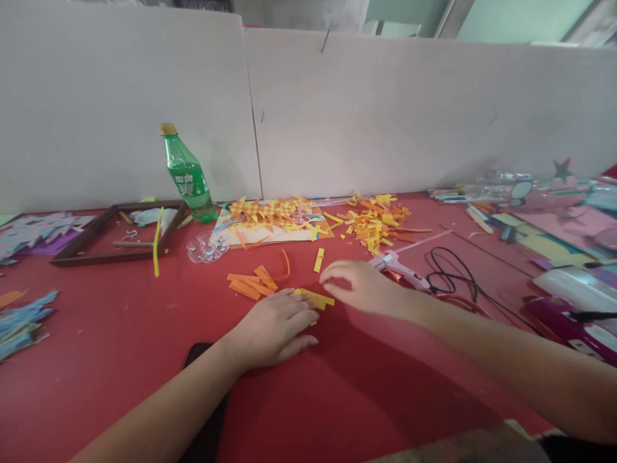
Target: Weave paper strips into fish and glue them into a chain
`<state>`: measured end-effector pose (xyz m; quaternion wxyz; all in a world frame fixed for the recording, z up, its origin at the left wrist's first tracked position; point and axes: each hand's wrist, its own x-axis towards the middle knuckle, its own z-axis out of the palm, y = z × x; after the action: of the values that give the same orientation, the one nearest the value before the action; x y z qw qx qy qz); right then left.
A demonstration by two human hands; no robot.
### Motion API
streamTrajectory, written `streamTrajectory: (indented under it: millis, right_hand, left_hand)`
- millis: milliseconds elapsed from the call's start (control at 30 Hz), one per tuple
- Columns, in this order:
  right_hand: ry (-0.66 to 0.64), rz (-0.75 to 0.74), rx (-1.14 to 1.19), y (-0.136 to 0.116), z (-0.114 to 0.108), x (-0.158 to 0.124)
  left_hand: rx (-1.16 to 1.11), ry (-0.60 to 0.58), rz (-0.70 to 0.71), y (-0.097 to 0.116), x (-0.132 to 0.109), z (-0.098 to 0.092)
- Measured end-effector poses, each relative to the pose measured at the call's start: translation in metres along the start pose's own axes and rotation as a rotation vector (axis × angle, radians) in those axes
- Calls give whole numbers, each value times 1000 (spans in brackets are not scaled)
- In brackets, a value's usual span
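Observation:
My left hand lies flat on the red table, its fingers stretched over a small heap of yellow paper strips and partly hiding them. My right hand is just to the right of that heap, with fingers curved and a gap between thumb and forefinger; nothing shows in it. A single yellow strip lies beyond the two hands. Left of the heap, near my left fingers, is a bunch of orange paper strips. A pink glue gun rests beyond my right wrist.
At the back are woven yellow-orange paper and a pile of paper scraps. A green bottle stands beside a brown frame. Black cable runs toward a purple power strip. A dark phone-like slab lies under my left forearm.

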<state>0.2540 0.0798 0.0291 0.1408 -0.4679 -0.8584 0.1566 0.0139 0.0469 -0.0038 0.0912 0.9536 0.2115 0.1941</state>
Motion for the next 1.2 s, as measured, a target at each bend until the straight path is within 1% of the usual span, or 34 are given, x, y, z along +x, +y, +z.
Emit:
streamTrajectory:
  millis: [67, 133, 233, 400, 600, 700, 833, 900, 967, 1067, 1200]
  right_hand:
    - [39, 49, -45, 16, -6, 17]
    - [51, 73, -80, 32, -9, 34]
    - [9, 71, -106, 48, -6, 54]
    - [-85, 41, -124, 57, 5, 70]
    - [-100, 127, -186, 60, 8, 71]
    - [-45, 197, -239, 66, -1, 72]
    - [59, 337, -390, 88, -29, 75]
    - [80, 385, -475, 100, -44, 76]
    - [86, 408, -547, 110, -53, 76]
    - [52, 363, -595, 115, -54, 81]
    - [-33, 232, -567, 112, -36, 98]
  left_hand:
    - [-6, -35, -22, 0, 0, 0]
    - [-6, -69, -35, 0, -1, 0]
    - [-10, -107, -53, -1, -2, 1]
    - [-48, -135, -55, -2, -1, 0]
    - [-89, -144, -64, -3, -1, 1]
    - [-99, -138, -61, -4, -1, 2]
    - [-105, -133, -52, -4, -1, 2]
    - [-110, -125, -45, -4, -2, 3]
    - [-118, -106, -31, -4, -2, 3]
    - [-119, -86, -18, -4, -2, 4]
    - [-101, -100, -27, -5, -2, 3]
